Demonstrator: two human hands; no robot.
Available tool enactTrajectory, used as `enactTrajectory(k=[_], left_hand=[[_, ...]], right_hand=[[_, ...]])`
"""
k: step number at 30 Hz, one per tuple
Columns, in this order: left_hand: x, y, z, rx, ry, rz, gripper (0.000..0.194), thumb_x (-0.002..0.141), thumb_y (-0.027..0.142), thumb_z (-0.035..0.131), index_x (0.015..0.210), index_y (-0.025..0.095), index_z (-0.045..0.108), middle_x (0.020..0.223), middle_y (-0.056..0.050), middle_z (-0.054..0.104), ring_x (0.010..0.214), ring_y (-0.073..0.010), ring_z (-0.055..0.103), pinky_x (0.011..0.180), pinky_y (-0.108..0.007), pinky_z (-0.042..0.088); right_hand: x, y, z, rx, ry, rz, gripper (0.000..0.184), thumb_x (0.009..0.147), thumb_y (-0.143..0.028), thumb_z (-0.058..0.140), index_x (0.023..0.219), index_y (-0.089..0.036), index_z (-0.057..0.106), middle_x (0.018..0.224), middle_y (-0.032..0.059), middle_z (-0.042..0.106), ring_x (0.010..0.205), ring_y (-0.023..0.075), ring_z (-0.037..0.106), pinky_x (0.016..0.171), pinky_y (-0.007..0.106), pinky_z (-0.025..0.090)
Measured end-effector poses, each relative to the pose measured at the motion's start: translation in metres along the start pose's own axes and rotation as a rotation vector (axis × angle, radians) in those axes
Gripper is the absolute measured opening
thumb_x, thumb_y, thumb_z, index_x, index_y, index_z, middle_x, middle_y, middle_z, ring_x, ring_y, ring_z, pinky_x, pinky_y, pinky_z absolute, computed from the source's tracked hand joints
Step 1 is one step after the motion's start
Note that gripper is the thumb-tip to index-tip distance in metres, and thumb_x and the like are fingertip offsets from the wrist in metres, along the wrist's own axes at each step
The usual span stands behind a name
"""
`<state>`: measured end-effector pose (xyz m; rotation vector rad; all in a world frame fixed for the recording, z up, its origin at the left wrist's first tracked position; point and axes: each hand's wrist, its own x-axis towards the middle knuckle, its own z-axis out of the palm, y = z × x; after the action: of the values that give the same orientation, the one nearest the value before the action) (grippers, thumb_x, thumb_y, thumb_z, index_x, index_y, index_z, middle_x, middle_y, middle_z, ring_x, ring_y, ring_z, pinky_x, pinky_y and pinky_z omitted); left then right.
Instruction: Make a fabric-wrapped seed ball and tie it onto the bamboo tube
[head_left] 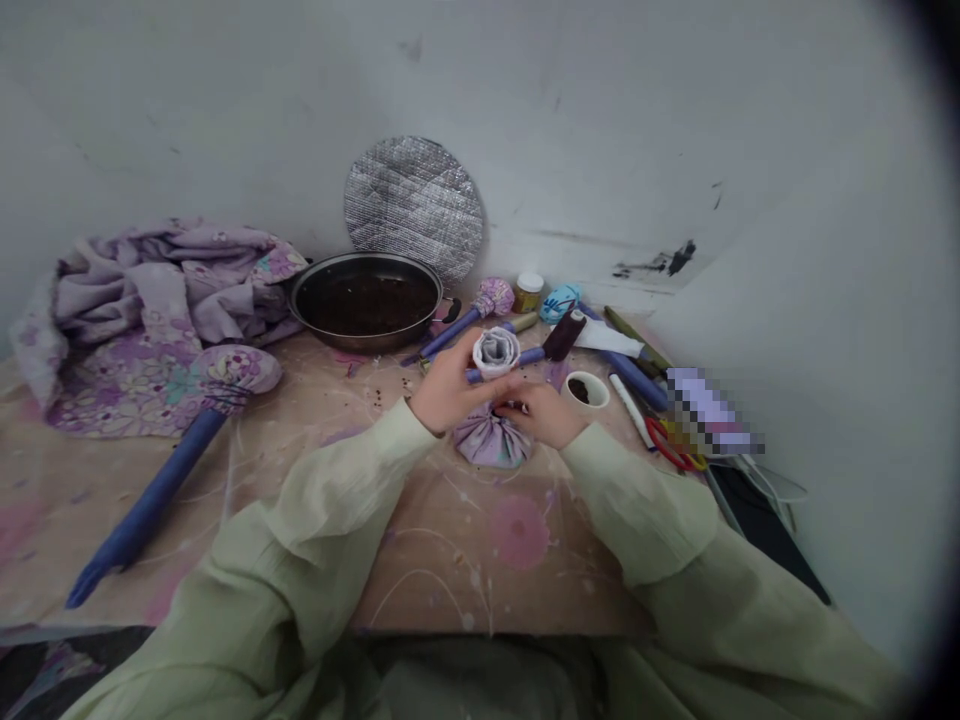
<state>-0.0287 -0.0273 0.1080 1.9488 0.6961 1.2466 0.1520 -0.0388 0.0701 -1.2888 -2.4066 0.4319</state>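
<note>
My left hand point(448, 390) is closed around a rolled strip of grey-white fabric point(496, 352), held upright just above the table. My right hand point(546, 414) pinches the gathered top of a small lilac floral cloth pouch point(489, 442) that rests on the table between both hands. Dark seeds show at the pouch's opening. A small white cup point(586, 391) holding dark seeds stands just right of my right hand.
A metal pan point(367, 300) of dark seeds sits at the back, a quilted silver disc point(413, 206) behind it. Crumpled lilac fabric point(157, 320) lies left. Blue-handled padded sticks point(161, 470), a thread spool point(564, 335), red scissors point(670, 446) and pens crowd the right.
</note>
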Motion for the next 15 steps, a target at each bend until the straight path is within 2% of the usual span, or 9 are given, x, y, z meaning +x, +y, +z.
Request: enactTrajectory(k=[2,4,7,11,13,15], left_hand=[[-0.001,0.004,-0.002,0.093,-0.010,0.060,0.035,0.072,0.037,0.070,0.093,0.015,0.053,0.093,-0.009,0.065,0.086,-0.0191,0.061,0.081,-0.033,0.047],[-0.002,0.007,-0.003,0.148,-0.017,0.117,0.037,0.071,0.037,0.071,0.096,0.016,0.053,0.098,-0.009,0.065,0.090,-0.0193,0.061,0.082,-0.032,0.047],[-0.003,0.007,-0.004,0.208,-0.036,0.166,0.034,0.073,0.034,0.069,0.099,0.018,0.053,0.102,-0.008,0.065,0.093,-0.0182,0.062,0.082,-0.030,0.047],[-0.002,0.001,-0.006,0.341,-0.069,0.221,0.032,0.075,0.026,0.066,0.102,0.018,0.053,0.106,-0.008,0.065,0.098,-0.0185,0.061,0.084,-0.029,0.046],[0.000,-0.004,-0.008,0.434,-0.097,0.248,0.031,0.076,0.025,0.064,0.104,0.018,0.053,0.106,-0.008,0.064,0.099,-0.0200,0.060,0.086,-0.031,0.045],[0.002,-0.010,-0.009,0.517,-0.135,0.263,0.032,0.077,0.025,0.063,0.106,0.018,0.053,0.105,-0.009,0.064,0.099,-0.0214,0.060,0.086,-0.033,0.044]], right_hand=[[-0.001,-0.001,-0.005,-0.008,0.003,-0.030,0.012,0.081,-0.017,0.057,0.081,-0.015,0.069,0.085,0.0079,0.070,0.081,0.0181,0.064,0.076,0.032,0.047],[-0.002,-0.005,-0.014,-0.013,0.064,-0.041,0.015,0.082,-0.020,0.055,0.080,-0.015,0.069,0.082,0.0079,0.069,0.074,0.0169,0.062,0.070,0.030,0.047],[-0.006,-0.018,-0.032,0.016,0.232,-0.013,0.017,0.084,-0.023,0.052,0.081,-0.015,0.067,0.078,0.0062,0.068,0.064,0.0136,0.057,0.061,0.027,0.044],[-0.012,-0.043,-0.057,0.170,0.455,0.049,0.021,0.086,-0.029,0.049,0.092,-0.017,0.064,0.081,0.0048,0.066,0.061,0.0119,0.055,0.058,0.026,0.044],[-0.011,-0.053,-0.064,0.235,0.481,0.058,0.022,0.085,-0.031,0.049,0.098,-0.018,0.062,0.083,0.0040,0.066,0.058,0.0107,0.054,0.055,0.025,0.044],[-0.007,-0.060,-0.067,0.194,0.421,0.035,0.024,0.082,-0.030,0.054,0.101,-0.018,0.060,0.087,0.0041,0.066,0.057,0.0099,0.053,0.055,0.025,0.044]])
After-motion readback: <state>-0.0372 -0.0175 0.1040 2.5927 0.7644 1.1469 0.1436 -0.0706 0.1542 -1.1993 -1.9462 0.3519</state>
